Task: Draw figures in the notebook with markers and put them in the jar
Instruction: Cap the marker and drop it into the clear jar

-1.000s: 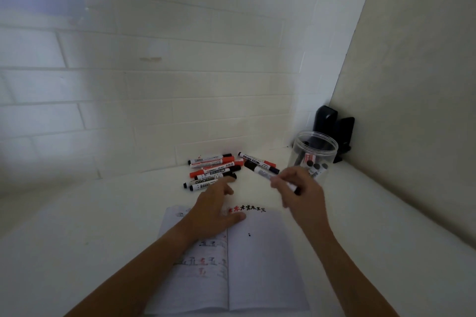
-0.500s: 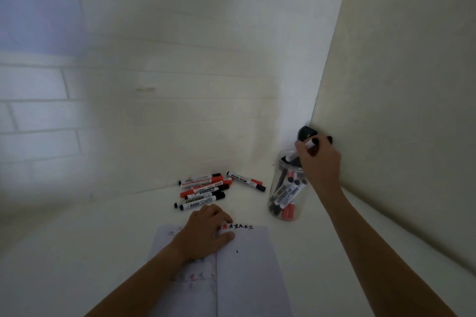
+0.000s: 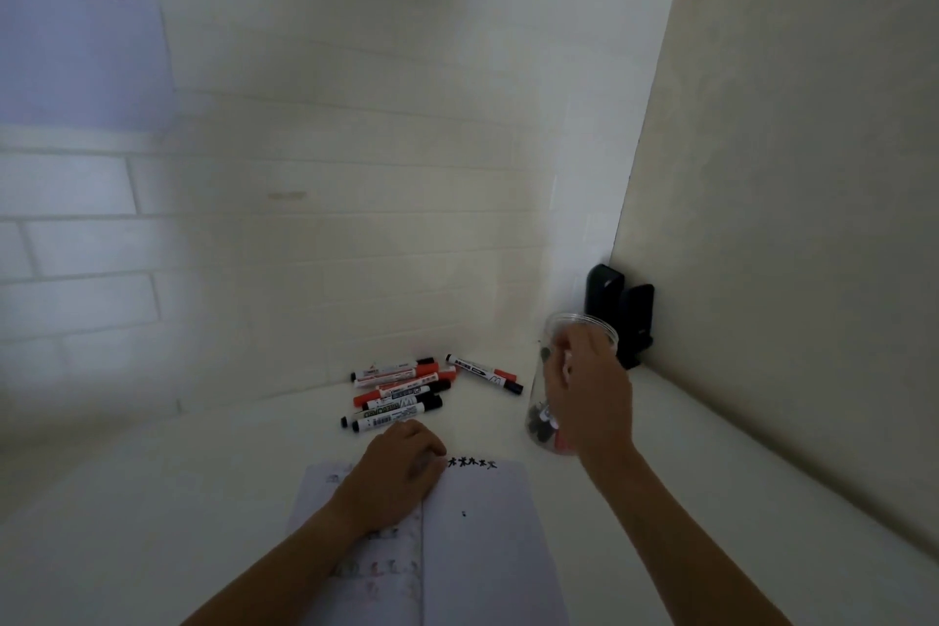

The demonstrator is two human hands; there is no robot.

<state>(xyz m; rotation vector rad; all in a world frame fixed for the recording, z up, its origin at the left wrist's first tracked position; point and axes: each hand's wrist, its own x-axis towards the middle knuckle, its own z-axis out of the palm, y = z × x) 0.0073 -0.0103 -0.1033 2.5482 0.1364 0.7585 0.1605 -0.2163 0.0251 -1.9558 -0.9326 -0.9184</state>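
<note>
Meanwhile, loose red and black markers [image 3: 401, 391] are lying at twelve o'clock of the open white notebook [image 3: 477, 539], where the left hand [image 3: 394, 483] is resting flat; the right hand [image 3: 592, 397], grip unclear, is blocking the clear plastic jar [image 3: 551, 336] of markers.

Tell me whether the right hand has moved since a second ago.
Yes. The right hand left the open notebook and went to the clear plastic jar, where it now sits in front.

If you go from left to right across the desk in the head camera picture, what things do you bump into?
Pile of markers → lone marker lying apart from the pile → clear jar with markers inside, the right hand in front of it → black object in the corner.
</note>
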